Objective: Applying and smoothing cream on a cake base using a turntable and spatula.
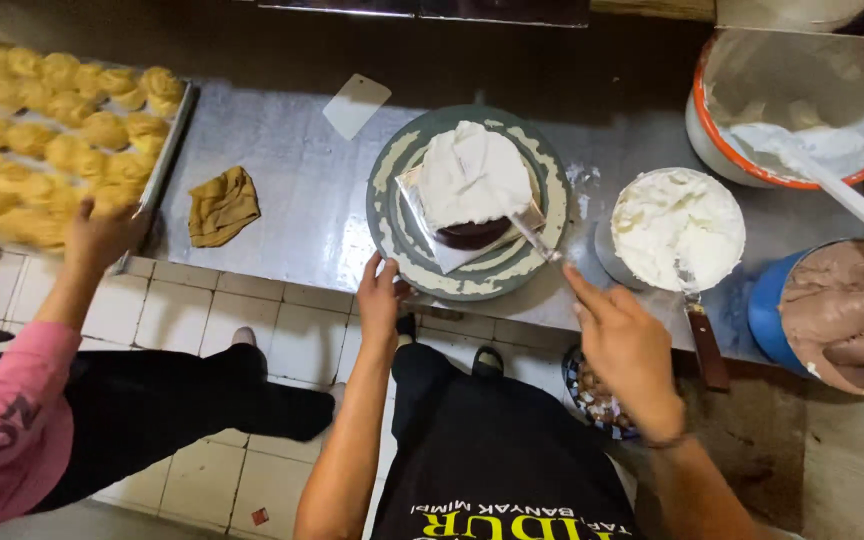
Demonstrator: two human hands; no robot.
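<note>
the right hand (624,345) grips a metal spatula (534,240), closed around its handle; the blade's long axis runs up and left from the hand to the near right side of the white-frosted cake (470,178). the cake sits on a square board on a round turntable (397,235) on the steel desk (282,190), straight ahead of the person. the left hand (382,298) rests with fingers loosely spread against the turntable's near rim, nearer the cake than the right. a bowl of white cream (677,225) stands just right of the turntable. another person's hand (102,235) touches a tray of pastries (157,175) at far left.
</note>
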